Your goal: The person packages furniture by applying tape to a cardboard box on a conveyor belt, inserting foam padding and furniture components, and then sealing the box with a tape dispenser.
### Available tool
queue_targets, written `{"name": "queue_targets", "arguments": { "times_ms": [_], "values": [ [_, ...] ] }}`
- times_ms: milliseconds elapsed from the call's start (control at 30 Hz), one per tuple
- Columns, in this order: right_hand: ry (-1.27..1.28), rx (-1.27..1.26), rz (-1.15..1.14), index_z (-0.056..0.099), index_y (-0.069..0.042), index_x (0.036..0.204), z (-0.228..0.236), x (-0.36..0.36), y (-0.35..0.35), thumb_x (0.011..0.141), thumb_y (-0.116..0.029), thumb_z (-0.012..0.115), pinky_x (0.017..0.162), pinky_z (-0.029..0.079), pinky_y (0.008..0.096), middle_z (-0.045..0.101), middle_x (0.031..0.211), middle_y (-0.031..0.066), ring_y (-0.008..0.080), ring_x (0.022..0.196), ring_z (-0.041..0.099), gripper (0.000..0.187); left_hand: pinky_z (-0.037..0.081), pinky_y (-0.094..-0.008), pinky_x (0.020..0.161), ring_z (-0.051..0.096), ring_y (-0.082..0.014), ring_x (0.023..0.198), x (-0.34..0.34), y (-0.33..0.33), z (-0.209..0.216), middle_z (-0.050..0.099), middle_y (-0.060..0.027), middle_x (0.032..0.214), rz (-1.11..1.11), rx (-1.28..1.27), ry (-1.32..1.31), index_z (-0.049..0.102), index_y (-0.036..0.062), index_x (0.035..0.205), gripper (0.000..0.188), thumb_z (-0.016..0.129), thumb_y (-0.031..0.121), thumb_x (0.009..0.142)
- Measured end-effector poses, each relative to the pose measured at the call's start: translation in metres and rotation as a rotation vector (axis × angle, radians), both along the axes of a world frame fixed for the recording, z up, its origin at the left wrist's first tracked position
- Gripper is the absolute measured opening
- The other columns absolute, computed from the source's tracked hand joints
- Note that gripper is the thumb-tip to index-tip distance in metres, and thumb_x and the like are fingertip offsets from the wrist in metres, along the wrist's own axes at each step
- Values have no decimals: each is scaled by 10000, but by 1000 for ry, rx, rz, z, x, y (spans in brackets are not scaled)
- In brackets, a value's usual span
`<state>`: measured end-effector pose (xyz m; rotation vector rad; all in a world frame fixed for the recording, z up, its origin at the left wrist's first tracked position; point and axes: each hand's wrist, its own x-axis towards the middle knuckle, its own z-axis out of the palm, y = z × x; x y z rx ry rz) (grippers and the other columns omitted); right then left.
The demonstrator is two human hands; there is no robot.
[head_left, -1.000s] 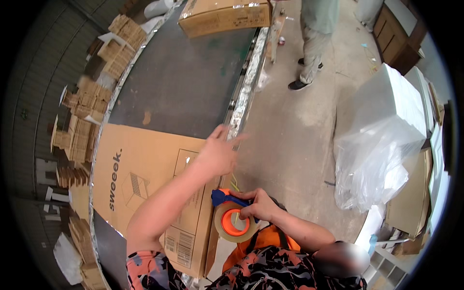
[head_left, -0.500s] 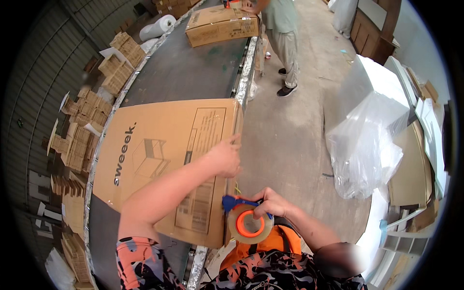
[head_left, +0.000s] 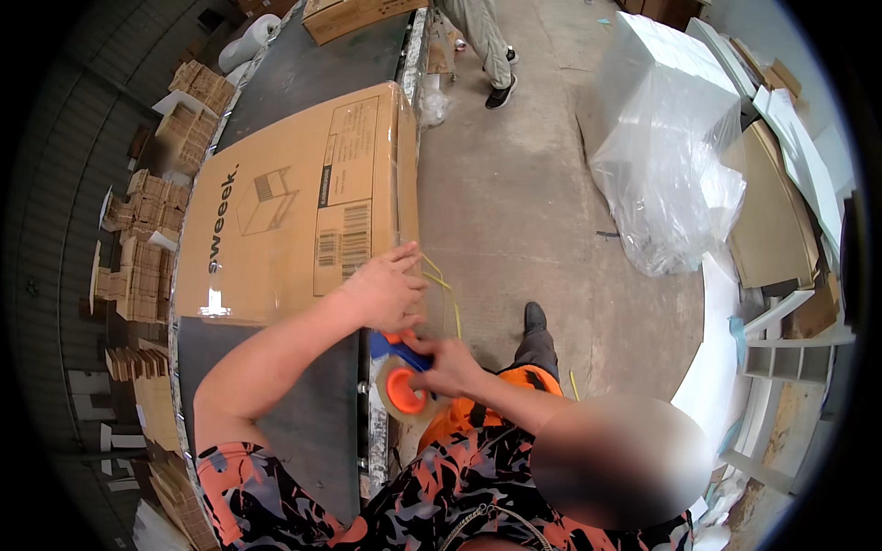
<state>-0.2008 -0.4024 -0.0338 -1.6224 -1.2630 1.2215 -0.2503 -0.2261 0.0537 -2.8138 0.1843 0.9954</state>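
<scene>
A large flat cardboard carton (head_left: 276,211) with a printed chair drawing lies on the dark conveyor belt (head_left: 303,386). Its near right corner is under my left hand (head_left: 390,286), whose fingers are stretched along the edge and press on the carton. Just below that corner, my right hand (head_left: 447,367) is closed around the handle of a blue tape dispenser (head_left: 411,354). A roll of clear tape with an orange core (head_left: 401,390) sits in the dispenser. The dispenser's front end is close beneath my left hand; whether it touches the carton is hidden.
Another carton (head_left: 354,16) sits farther up the belt, with a person's legs (head_left: 482,41) beside it. Plastic-wrapped white foam blocks (head_left: 666,119) stand on the right. Stacked cardboard pieces (head_left: 147,202) line the left side. A yellow strap (head_left: 443,283) hangs by the carton.
My right hand has brought the tape dispenser to the carton's near corner, turning it on the way. My left hand has slid to that corner. The whole view has shifted, and one foot now shows.
</scene>
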Motion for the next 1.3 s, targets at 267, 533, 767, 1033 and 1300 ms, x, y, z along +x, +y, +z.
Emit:
{"name": "queue_targets", "arguments": {
  "times_ms": [267,533,767,1033,1300],
  "values": [
    [-83,114,226,678,-129,1112,-39,-48,22,621,-304,641,791,519,419,630,1044,231,327,882,647,523,128,-416,1177,161,-347,1423,-12,-7,-8,257,-95,1528,0,68,-155,402,-8,1384,787,613,473,798],
    [813,-15,-361,626,-55,1225,-73,118,-3,609,16,563,641,475,244,651,805,63,95,658,581,624,169,-489,1147,166,-448,1395,-35,0,-29,172,-294,1496,241,-138,-592,133,-79,1444,1162,642,649,695],
    [509,-58,-44,612,-54,1233,-45,77,11,533,-86,728,700,507,311,685,947,124,181,754,647,710,186,-547,1126,173,-460,1390,-36,3,-29,278,-147,1510,175,-111,-593,241,51,1465,999,593,650,747],
    [-83,145,261,694,-135,1001,-33,-27,53,583,-298,632,763,530,413,661,975,158,337,848,654,454,239,-570,1115,230,-444,1377,-19,3,-26,546,-30,1285,186,-86,-575,604,101,1173,643,801,333,607],
    [859,-247,-221,636,-122,1231,-105,77,-20,596,14,642,624,487,240,678,930,23,73,694,576,650,244,-555,1111,210,-460,1379,-26,5,-25,334,-124,1480,298,-46,-521,357,41,1402,982,821,310,579]
  ]
}}
